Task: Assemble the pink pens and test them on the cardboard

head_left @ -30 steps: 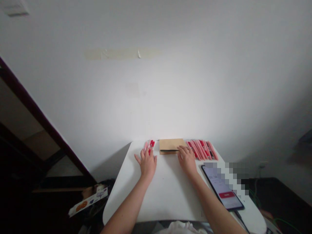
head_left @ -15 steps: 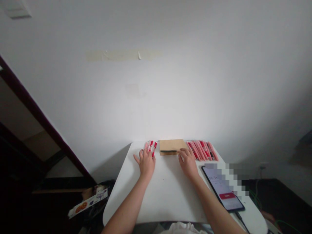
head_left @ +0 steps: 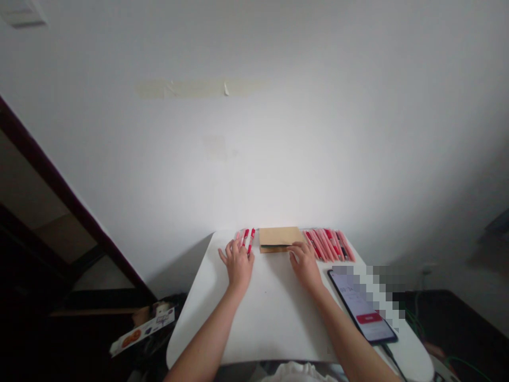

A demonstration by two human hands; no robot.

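Note:
My left hand (head_left: 239,266) lies at the back left of the table with its fingers spread, the fingertips among a few red and pink pens. One red pen (head_left: 251,240) lies along its index finger side, and a second red pen (head_left: 245,236) is partly covered by the fingers. A brown paper envelope or folder (head_left: 280,236) with a dark slit along its front lies between my hands. My right hand (head_left: 306,266) rests with loosely bent, parted fingers at its lower right corner. Beside that hand is a row of several pink, red and black pens (head_left: 329,245).
A phone (head_left: 361,307) with a plugged-in cable (head_left: 392,361) lies on the white table's (head_left: 274,323) right side. The wall (head_left: 262,185) stands directly behind the table. A printed white box or strip (head_left: 143,333) is low at the left.
The red pen beside my left hand has shifted slightly up and left, nearer to parallel with its neighbour. My right hand has stayed at the envelope's corner.

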